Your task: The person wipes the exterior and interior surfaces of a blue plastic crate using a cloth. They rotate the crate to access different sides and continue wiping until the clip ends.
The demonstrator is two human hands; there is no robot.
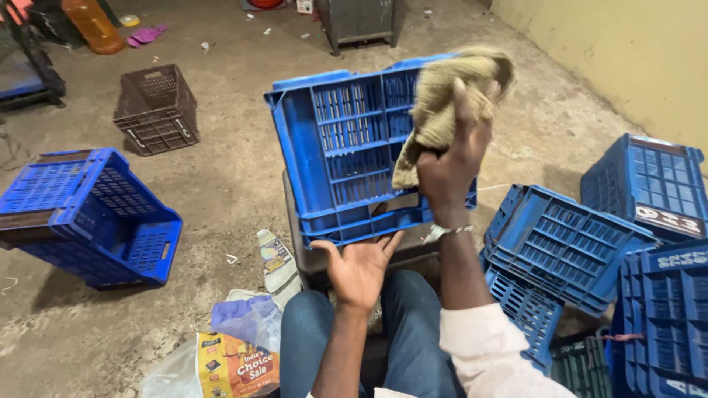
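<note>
Here, left hand (359, 267) under blue crate (346, 155) edge; right hand (450, 168) presses cloth (442, 103).

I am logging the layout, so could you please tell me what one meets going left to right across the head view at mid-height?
Tipped blue crate → brown crate → tilted blue crate steadied by the left hand → tan cloth in the right hand → stacked blue crates → far-right blue crate.

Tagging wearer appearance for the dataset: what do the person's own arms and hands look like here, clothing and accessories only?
Both hands are bare, no gloves. The right hand has a thin pale band or thread tied at the wrist, and that arm wears a light pinkish-white sleeve pushed up to about the elbow. The left hand has nothing on the wrist; its forearm is uncovered as far as the frame shows.
</note>
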